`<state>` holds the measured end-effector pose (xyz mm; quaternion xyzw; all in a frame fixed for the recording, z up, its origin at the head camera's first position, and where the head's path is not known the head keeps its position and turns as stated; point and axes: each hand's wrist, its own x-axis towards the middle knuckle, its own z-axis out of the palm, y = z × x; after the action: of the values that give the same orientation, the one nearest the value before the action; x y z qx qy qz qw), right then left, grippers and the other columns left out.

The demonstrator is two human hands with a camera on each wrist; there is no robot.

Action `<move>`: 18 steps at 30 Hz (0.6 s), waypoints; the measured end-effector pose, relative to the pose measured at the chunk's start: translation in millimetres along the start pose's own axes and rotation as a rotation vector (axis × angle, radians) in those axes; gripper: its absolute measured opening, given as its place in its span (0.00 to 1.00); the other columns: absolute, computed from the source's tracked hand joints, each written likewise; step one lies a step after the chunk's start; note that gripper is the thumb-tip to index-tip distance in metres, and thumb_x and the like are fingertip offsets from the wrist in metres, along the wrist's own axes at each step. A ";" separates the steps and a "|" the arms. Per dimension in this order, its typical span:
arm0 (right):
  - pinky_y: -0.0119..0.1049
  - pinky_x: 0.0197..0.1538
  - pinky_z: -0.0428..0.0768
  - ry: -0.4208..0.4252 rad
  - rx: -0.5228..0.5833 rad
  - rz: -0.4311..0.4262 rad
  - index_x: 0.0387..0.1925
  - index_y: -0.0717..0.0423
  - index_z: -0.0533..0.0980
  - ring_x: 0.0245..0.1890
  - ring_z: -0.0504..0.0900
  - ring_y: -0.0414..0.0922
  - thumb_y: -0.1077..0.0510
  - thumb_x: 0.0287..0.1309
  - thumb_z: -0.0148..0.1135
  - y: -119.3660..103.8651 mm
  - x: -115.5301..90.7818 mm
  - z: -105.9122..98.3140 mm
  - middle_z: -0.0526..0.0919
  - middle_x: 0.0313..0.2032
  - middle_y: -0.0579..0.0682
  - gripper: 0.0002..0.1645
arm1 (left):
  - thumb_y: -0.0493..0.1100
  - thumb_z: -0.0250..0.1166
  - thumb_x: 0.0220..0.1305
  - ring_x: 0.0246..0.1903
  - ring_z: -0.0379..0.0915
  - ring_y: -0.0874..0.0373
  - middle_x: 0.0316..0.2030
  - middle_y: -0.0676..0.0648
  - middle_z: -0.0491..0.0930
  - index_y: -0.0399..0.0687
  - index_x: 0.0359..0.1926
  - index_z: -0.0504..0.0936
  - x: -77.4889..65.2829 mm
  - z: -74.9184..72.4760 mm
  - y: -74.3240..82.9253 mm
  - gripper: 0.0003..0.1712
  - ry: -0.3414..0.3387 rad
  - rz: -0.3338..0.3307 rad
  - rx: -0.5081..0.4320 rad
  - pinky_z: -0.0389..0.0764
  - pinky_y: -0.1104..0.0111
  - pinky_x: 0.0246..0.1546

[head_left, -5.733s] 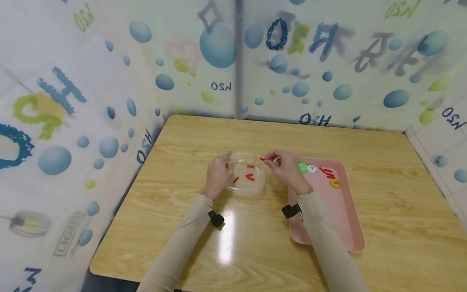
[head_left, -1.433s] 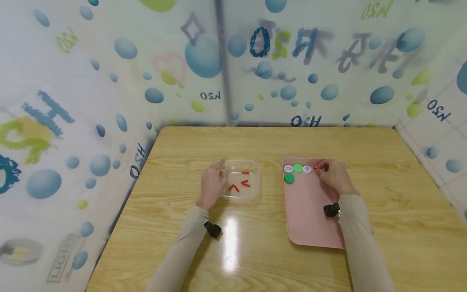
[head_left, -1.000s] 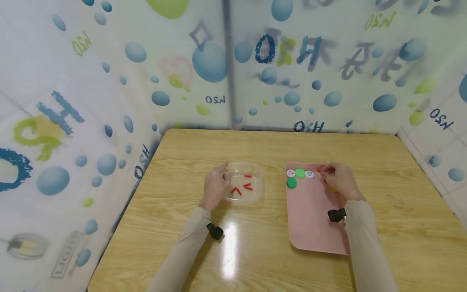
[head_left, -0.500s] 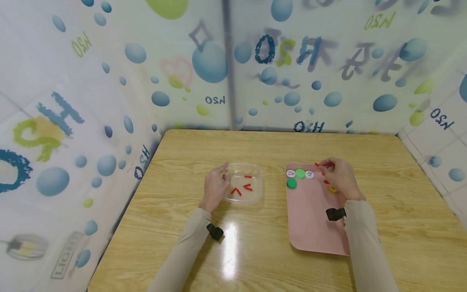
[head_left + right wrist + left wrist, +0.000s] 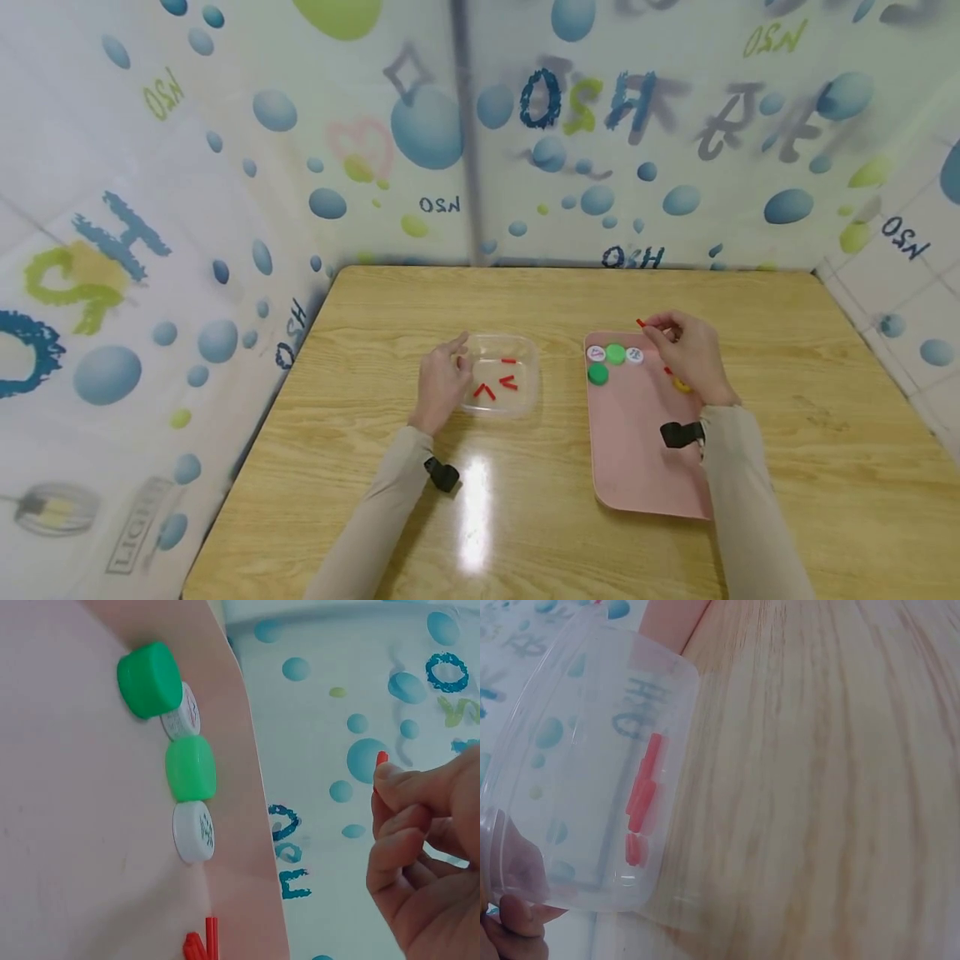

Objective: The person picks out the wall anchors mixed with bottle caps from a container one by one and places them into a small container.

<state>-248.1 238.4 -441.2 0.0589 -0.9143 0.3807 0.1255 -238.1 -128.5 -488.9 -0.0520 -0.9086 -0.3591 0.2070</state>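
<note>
My left hand [image 5: 441, 382] grips the left side of a clear plastic container [image 5: 497, 412]. In the left wrist view, curled fingers [image 5: 519, 919] show at the rim. Several short red sticks [image 5: 508, 361] lie scattered on the container's floor. Between thumb and forefinger, my right hand [image 5: 692, 354] pinches another short red stick [image 5: 641, 322], raised above the far edge of a pink tray [image 5: 637, 458]. A few more red sticks [image 5: 212, 939] lie in that tray, partly hidden in the head view by the right hand.
Bottle caps stand along the tray's far side: light green [image 5: 615, 354], white [image 5: 634, 356], another white [image 5: 596, 354], dark green [image 5: 597, 374]. A yellow cap [image 5: 681, 385] is partly covered by the right hand. The wooden table [image 5: 360, 367] meets a patterned wall behind.
The right hand has lifted a red stick from the tray and moved up and slightly left. Compared with the oldest frame, the container holds one more stick. The left hand keeps its hold.
</note>
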 end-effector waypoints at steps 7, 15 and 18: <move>0.26 0.25 0.70 0.001 0.052 -0.065 0.44 0.65 0.82 0.28 0.73 0.48 0.60 0.67 0.63 -10.2 4.2 11.4 0.84 0.35 0.61 0.11 | 0.27 0.60 0.57 0.13 0.46 0.70 0.39 0.37 0.89 0.33 0.58 0.83 1.0 -1.4 0.7 0.25 0.000 -0.001 -0.016 0.55 0.75 0.15; 0.32 0.28 0.75 -0.080 0.073 -0.030 0.47 0.59 0.81 0.30 0.76 0.48 0.55 0.69 0.62 -25.6 5.3 23.1 0.85 0.37 0.59 0.13 | 0.26 0.59 0.58 0.13 0.47 0.67 0.41 0.37 0.89 0.34 0.60 0.82 -0.4 -1.9 0.2 0.27 -0.021 -0.022 -0.027 0.55 0.74 0.15; 0.30 0.26 0.72 -0.057 0.103 -0.086 0.44 0.62 0.82 0.26 0.75 0.44 0.58 0.67 0.64 -29.4 7.4 31.1 0.84 0.33 0.61 0.10 | 0.27 0.59 0.57 0.13 0.48 0.67 0.41 0.37 0.89 0.35 0.60 0.82 -0.3 -2.5 0.8 0.27 -0.022 -0.024 -0.028 0.55 0.74 0.15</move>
<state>-255.0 195.5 -440.3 0.1156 -0.8933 0.4196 0.1123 -236.8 -129.6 -486.9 -0.0479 -0.9062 -0.3736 0.1921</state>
